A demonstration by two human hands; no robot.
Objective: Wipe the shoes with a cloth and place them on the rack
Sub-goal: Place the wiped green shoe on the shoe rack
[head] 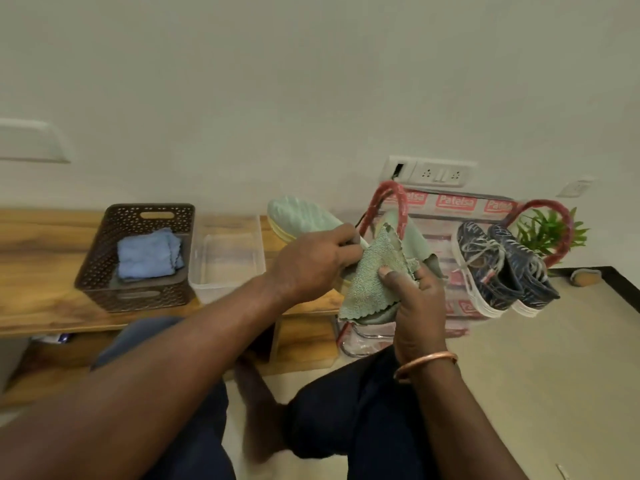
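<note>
Just left of the rack [401, 202], right hand [419, 306] pinches green cloth [374, 282] over a pale green shoe [301, 216]; left hand [311, 261] grips the shoe, fingers curled. Dark patterned pair [498, 268] sits on the rack. Brown basket [149, 296] farther left.

you've got a rough woven green cloth [375, 271] w/ frayed edges. bench [41, 271] is glossy wood; basket [104, 258] perforated brown plastic, tub [227, 258] clear plastic.
</note>
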